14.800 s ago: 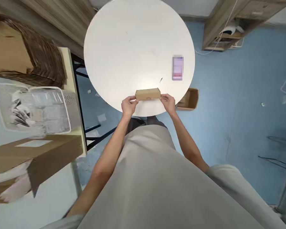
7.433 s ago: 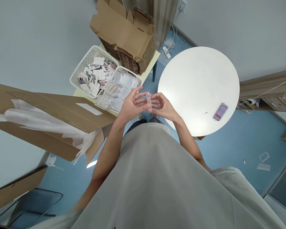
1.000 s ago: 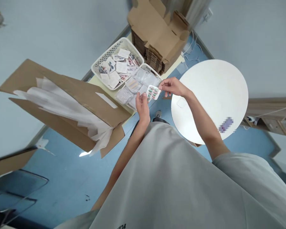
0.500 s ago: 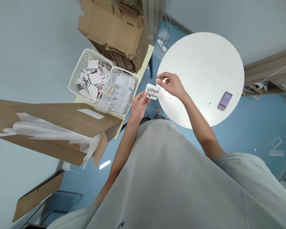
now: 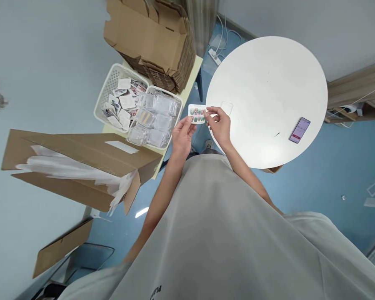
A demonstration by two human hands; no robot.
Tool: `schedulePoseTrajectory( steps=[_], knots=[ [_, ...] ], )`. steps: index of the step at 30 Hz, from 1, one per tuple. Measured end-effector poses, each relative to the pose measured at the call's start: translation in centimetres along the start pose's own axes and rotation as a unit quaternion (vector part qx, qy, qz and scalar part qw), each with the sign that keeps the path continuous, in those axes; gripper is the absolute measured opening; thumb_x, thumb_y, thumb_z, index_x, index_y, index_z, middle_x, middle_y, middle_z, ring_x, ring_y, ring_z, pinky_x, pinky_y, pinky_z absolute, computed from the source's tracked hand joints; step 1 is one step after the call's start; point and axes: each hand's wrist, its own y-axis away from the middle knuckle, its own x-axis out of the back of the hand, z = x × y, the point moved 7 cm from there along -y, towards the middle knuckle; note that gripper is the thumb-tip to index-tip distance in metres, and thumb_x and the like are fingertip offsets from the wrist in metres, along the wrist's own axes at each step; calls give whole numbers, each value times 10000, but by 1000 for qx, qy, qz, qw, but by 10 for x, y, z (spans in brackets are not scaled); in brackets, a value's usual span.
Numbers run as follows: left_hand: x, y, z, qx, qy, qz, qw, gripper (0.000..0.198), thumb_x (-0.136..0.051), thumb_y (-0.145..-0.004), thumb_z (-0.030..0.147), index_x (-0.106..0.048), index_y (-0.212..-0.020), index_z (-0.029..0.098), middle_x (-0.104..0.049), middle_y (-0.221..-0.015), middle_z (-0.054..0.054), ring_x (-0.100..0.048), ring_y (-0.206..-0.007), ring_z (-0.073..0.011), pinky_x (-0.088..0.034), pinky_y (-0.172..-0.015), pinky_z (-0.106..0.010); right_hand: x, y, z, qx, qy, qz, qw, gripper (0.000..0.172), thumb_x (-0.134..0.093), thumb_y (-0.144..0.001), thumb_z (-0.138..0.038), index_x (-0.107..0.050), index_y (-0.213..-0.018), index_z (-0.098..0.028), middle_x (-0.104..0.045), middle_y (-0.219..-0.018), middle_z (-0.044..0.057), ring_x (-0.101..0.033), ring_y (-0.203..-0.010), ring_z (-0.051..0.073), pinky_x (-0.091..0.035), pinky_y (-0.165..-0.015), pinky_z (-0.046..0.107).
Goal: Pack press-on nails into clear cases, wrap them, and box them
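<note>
Both hands hold a small white card [image 5: 197, 113] carrying green and red pieces, up in the air between a side table and the round white table [image 5: 268, 75]. My left hand [image 5: 181, 136] pinches the card's lower left edge. My right hand [image 5: 218, 126] pinches its right edge with fingers curled. A small clear plastic case [image 5: 226, 108] lies on the round table just right of my right hand.
Two white baskets stand on the side table: one [image 5: 120, 98] with printed cards, one [image 5: 156, 123] with clear plastic cases. Flat cardboard boxes [image 5: 153, 39] are stacked behind them. A large open carton [image 5: 78, 166] with white sheets sits left. A phone [image 5: 299, 130] lies on the round table.
My right hand has come back from over the round table to the card's right edge. The card has shifted slightly up. The view has turned a little.
</note>
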Motion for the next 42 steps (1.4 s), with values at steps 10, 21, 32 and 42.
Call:
schedulePoseTrajectory(
  steps=[10,21,32,42],
  knots=[
    [-4,28,33,-145,-80,55,985,306,-910,-962,559,-908,-1119,296,-816,-1397,-95,-670,-1521,-364,-628,-1215,-516,-22,32,-21,-32,14,-12,999,503,-776,-998,-736,-791,-1252,-303,-819,-1312,89,-819,-1023,264,-697,-1000,433],
    [-6,39,43,-174,-136,24,975,537,-986,-880,610,-865,-1308,309,-773,-1532,-97,-598,-1589,-384,-602,-1228,-516,-10,25,-11,-19,-30,-6,999,577,-656,-1031,-830,-751,-1181,-281,-827,-1126,80,-821,-872,214,-700,-764,327],
    [-1,21,23,-57,-49,2,997,399,-962,-906,597,-861,-1020,227,-869,-1037,-82,-802,-1224,-310,-662,-1055,-424,5,22,-2,-17,-33,-68,997,590,-816,-913,-853,-702,-972,-278,-762,-852,22,-766,-730,197,-641,-597,305],
    [10,18,22,-107,-70,54,990,441,-968,-875,650,-836,-982,242,-870,-999,-64,-839,-1092,-269,-680,-958,-377,6,24,12,24,-63,7,998,601,-769,-971,-832,-786,-1218,-284,-836,-1152,60,-806,-933,197,-714,-834,340]
  ],
)
